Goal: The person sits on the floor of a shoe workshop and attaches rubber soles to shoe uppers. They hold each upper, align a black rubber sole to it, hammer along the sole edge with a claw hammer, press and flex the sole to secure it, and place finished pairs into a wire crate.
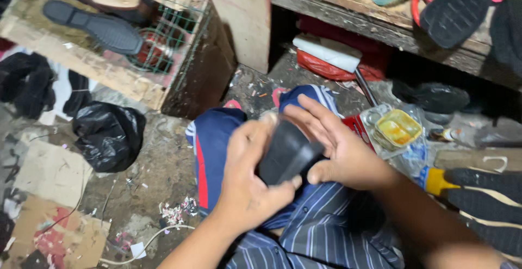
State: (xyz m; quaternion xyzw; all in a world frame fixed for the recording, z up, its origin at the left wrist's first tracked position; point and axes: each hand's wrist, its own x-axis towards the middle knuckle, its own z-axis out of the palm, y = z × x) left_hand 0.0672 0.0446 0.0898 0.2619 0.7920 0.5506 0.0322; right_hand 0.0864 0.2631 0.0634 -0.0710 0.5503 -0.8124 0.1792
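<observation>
Sole piece (287, 155) — a black slab of rubbery stuff, blurred at its edges — sits over my lap, pinched between both hands above the striped cloth (326, 225) on my knees. My left hand (247, 185) wraps its near end, thumb along the underside, fingers curled shut on it. My right hand (340, 149) cups the far side, fingers spread and only loosely laid on, palm against the edge. I judge it light and bendable rather than stiff, dull-surfaced so unlikely to slip, and not fragile; the two short ends look like the soundest places for a grip. Further right, a plastic tub of yellow paste (398, 127) lies on the floor (157, 160) — just beside my knee.
</observation>
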